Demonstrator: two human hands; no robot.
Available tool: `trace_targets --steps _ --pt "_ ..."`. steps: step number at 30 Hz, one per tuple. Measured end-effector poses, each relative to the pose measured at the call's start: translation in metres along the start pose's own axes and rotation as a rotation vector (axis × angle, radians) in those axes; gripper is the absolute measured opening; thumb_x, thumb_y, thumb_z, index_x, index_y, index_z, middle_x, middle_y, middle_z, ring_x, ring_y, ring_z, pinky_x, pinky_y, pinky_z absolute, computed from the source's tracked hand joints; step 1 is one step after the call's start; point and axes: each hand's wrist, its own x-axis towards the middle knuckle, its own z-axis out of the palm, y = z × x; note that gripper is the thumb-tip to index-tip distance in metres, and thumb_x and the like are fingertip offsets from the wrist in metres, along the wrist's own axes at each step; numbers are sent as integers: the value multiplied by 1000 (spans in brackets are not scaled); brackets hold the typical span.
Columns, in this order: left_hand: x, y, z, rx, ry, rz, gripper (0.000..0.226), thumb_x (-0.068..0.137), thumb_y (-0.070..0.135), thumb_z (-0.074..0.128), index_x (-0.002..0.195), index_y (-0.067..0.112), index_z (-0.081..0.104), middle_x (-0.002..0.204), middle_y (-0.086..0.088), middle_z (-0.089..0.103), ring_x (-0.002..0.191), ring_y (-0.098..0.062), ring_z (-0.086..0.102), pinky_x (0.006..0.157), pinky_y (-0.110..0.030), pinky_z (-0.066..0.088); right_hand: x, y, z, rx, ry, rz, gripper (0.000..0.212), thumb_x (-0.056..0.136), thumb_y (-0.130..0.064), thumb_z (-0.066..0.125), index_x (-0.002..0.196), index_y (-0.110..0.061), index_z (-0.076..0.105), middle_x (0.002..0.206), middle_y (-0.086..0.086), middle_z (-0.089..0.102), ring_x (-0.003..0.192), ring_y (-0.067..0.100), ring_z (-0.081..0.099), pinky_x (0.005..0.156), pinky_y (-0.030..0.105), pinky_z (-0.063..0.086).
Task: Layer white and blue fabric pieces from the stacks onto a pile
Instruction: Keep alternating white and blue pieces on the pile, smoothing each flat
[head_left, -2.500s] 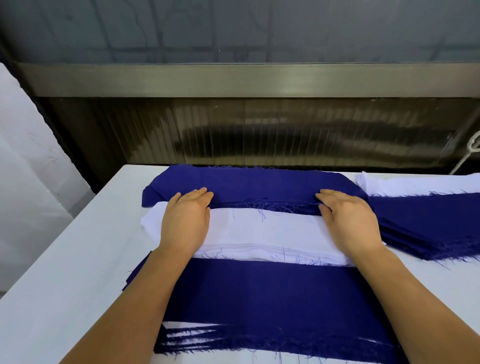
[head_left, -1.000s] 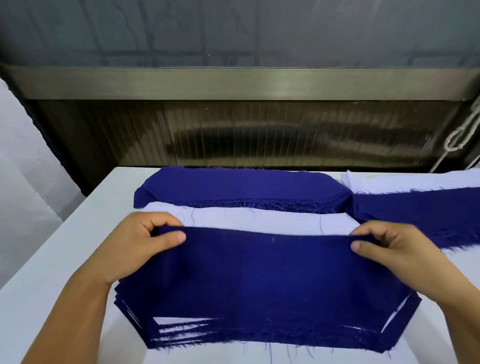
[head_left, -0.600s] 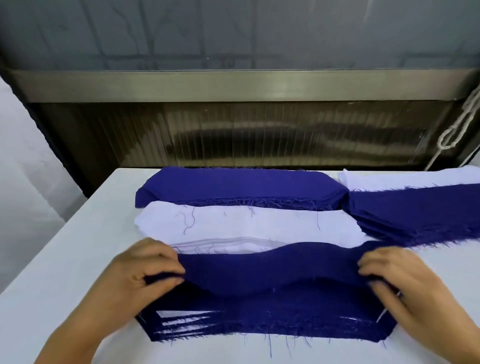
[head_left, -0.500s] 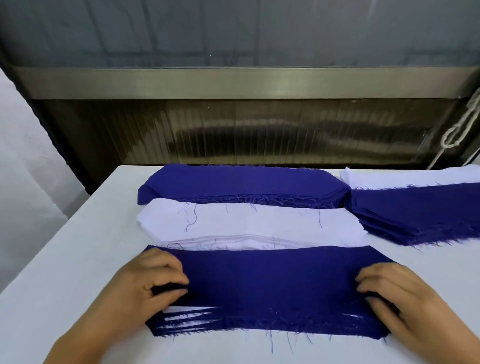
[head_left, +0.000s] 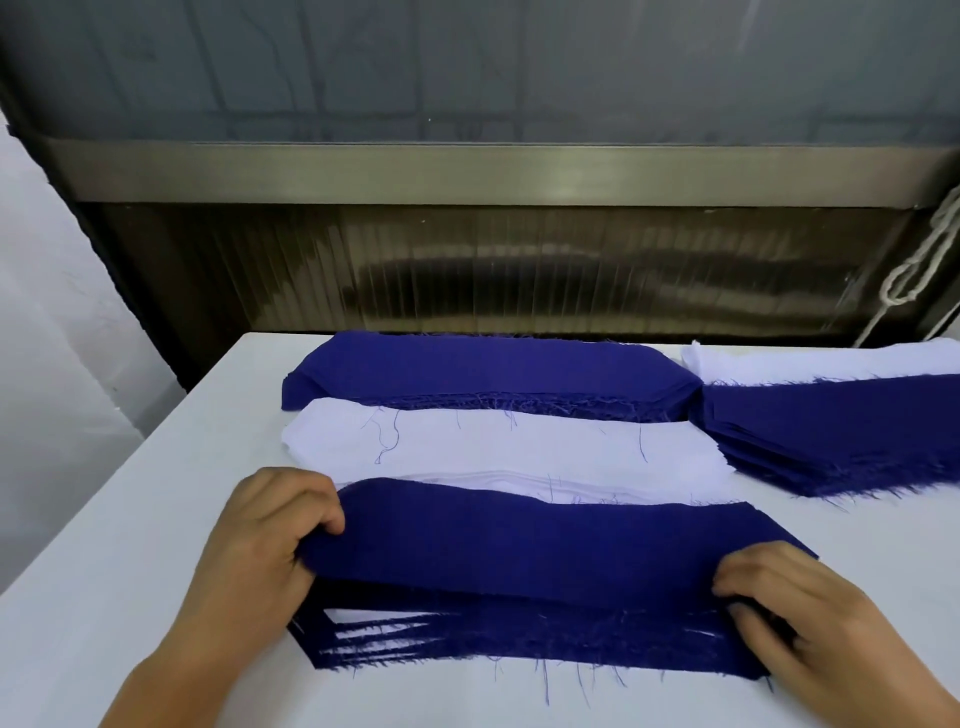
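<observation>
A layered pile (head_left: 519, 644) of blue and white fabric lies near the table's front edge. A blue fabric piece (head_left: 545, 545) is on top of it. My left hand (head_left: 260, 551) grips the left end of this piece and lifts it slightly. At the right end my right hand (head_left: 795, 618) has its fingers curled on the piece's edge over the pile. Behind the pile lies a white fabric stack (head_left: 493, 447), and behind that a blue fabric stack (head_left: 483, 369).
The white table (head_left: 130, 519) ends at the left and at a dark ribbed wall (head_left: 493, 270) behind. Another blue stack (head_left: 841, 431) and a white stack (head_left: 821, 364) lie at the right. A rope (head_left: 914, 270) hangs at the far right.
Both hands took a blue piece from behind, brought it toward me and laid it on the near pile. Since half a second ago the left end has been raised again.
</observation>
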Motion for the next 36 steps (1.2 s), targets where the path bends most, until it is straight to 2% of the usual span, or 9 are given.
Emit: trace_targets --steps 4,11,13,16,20,24,31,33,36 --pt "-6 -7 6 1 -187 -50 69 43 -24 53 81 33 52 89 19 58 84 -7 49 78 -28 38 1 0 1 17 -16 3 45 98 -40 39 80 -16 73 92 -12 64 88 2 59 74 22 48" --pt "-12 -1 3 -124 -273 -217 64 54 6 58 105 44 54 117 31 49 107 0 49 86 -13 37 2 -4 -6 42 -103 42 34 90 -50 53 84 -23 73 97 -16 62 92 -1 57 79 19 46" --pt "-12 0 6 -165 -233 -282 79 54 -8 61 108 47 51 121 31 47 110 3 48 80 -7 39 2 -4 -7 47 -127 54 20 80 -42 64 85 -24 73 97 -18 60 93 -2 56 79 20 46" --pt "-11 -4 8 -105 -122 -339 84 51 -31 48 92 42 56 106 27 52 99 5 51 78 -1 35 2 -2 -7 53 -167 78 17 69 -30 75 85 -26 73 98 -20 59 92 -2 56 78 20 46" --pt "-10 -9 6 87 -11 -217 61 44 -39 53 73 13 67 87 13 55 80 -11 48 72 -20 39 4 -5 -8 60 -149 68 18 78 -39 64 83 -25 74 96 -21 58 90 -3 56 78 15 44" --pt "-11 -15 13 161 27 -301 61 44 -36 51 71 18 61 81 9 58 73 -21 48 65 -30 37 5 -7 -8 37 -145 65 24 80 -41 59 82 -24 75 93 -16 62 89 -3 55 77 16 45" --pt "-11 -13 9 115 198 -560 46 69 -23 48 76 21 59 89 1 61 85 -13 42 69 -33 38 3 -4 -8 59 -169 84 21 80 -44 61 85 -27 73 97 -19 59 90 -2 56 79 17 45" --pt "-8 -1 4 34 202 -455 36 76 -9 54 82 26 58 95 12 57 90 -6 42 77 -25 38 3 -4 -9 58 -181 87 23 78 -47 63 86 -28 73 98 -19 60 92 -2 56 80 17 45" --pt "-10 14 3 -187 -66 -240 11 79 37 62 90 37 63 103 22 57 99 -2 55 87 -9 37 5 -5 -8 46 -174 71 24 79 -47 62 86 -27 73 96 -18 60 90 -2 56 79 18 45"
